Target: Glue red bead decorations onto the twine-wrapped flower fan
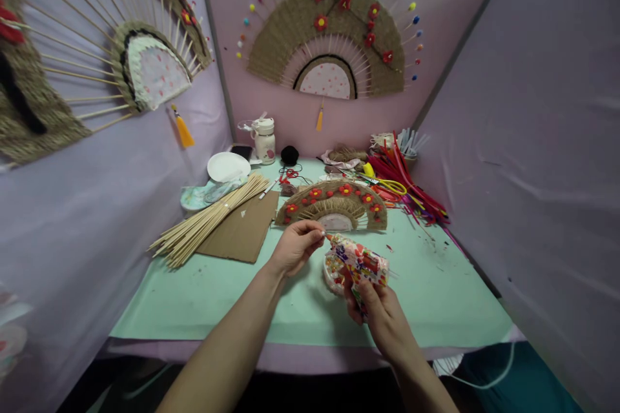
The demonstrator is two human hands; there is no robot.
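My right hand point(375, 310) is wrapped round the grip of a glue gun point(361, 261) covered in bright floral stickers, its nozzle pointing left. My left hand point(296, 246) is pinched at the nozzle tip; what it pinches is too small to make out. Both hands hover over the mint green table point(217, 290). Just beyond them lies a jute fan point(334, 203) with red flowers and wooden ribs.
A bundle of wooden skewers point(208, 219) lies on brown cardboard point(239, 229) at left. A white plate point(227, 166), a jar point(265, 139), yellow-handled scissors point(387, 186) and red pipe cleaners point(411, 190) crowd the back. Finished fans hang on the lilac walls.
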